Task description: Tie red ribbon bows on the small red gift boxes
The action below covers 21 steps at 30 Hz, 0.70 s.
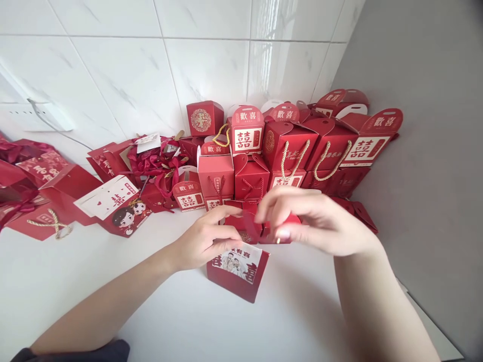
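Observation:
A small red gift box (236,281) with a pale panel showing a cartoon couple and red characters stands tilted on the white table in front of me. My left hand (211,239) is closed on its top edge, thumb in front and fingers behind. Above and to the right of the box, my right hand (305,216) has its fingers curled in a pinch. A blurred dark-red ribbon (249,224) runs between the two hands and reaches the right fingertips. A tiny yellowish tip (278,241) shows below the right thumb; what it belongs to is unclear.
Several red gift boxes (251,178) with rope handles are stacked against the tiled wall (207,65). More red boxes and ribbons (151,158) lie at the left, near a cartoon-printed box (126,213). A grey panel (422,151) bounds the right side.

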Motion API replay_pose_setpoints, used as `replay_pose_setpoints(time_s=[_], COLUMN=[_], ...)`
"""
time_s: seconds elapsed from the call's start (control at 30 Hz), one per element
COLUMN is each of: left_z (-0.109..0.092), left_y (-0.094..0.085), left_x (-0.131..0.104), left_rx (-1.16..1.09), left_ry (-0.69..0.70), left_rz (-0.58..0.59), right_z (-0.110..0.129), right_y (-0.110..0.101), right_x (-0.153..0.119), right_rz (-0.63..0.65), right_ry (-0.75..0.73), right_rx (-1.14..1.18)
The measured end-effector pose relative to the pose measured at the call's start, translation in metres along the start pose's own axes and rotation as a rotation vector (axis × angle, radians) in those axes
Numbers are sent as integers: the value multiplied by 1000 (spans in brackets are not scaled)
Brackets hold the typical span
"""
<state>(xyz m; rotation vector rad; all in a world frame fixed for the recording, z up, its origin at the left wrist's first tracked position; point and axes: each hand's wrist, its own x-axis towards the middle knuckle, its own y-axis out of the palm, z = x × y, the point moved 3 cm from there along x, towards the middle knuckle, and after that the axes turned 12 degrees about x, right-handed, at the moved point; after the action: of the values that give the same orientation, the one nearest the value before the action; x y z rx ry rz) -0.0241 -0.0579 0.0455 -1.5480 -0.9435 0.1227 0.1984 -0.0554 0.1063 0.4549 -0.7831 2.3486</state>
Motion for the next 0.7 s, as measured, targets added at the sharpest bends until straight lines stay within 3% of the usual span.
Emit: replay_pose_setpoints(time_s=[0.07, 0.13, 0.27, 0.37, 0.43, 0.47, 0.53, 0.6, 0.63, 0.7], left_z=[-1, -2, -5, 5, 17, 26, 52, 78, 89, 106], left_y=[3, 8, 9, -12, -35, -49, -76, -86, -85, -73], left_x=[0, 0, -1, -5, -8, -9, -11, -17, -19, -21], left_rx=[56, 132, 199, 14, -328, -534, -817, -980, -1049, -1195], left_ry=[-4, -47, -242, -344, -291, -255, -257, -307, -349, -440], left_rz=[-70, -92, 65, 247, 316, 243, -169, -542, -652, -741], right_z=[2, 0, -11, -20, -23, -23, -23, -22, -22, -21], right_y=[18, 34, 59, 66, 67, 67, 67, 67, 67, 68], right_x=[1, 2, 7, 12, 14, 15, 15, 15, 15, 15], right_rz=[114, 106, 116, 132, 140, 146, 154, 150, 148, 150], right_ry=[114, 273, 349, 270, 231, 224, 230, 247, 254, 268], right_rx=[-92, -303, -655, -805, -855, -869, -878, -876, -874, -877])
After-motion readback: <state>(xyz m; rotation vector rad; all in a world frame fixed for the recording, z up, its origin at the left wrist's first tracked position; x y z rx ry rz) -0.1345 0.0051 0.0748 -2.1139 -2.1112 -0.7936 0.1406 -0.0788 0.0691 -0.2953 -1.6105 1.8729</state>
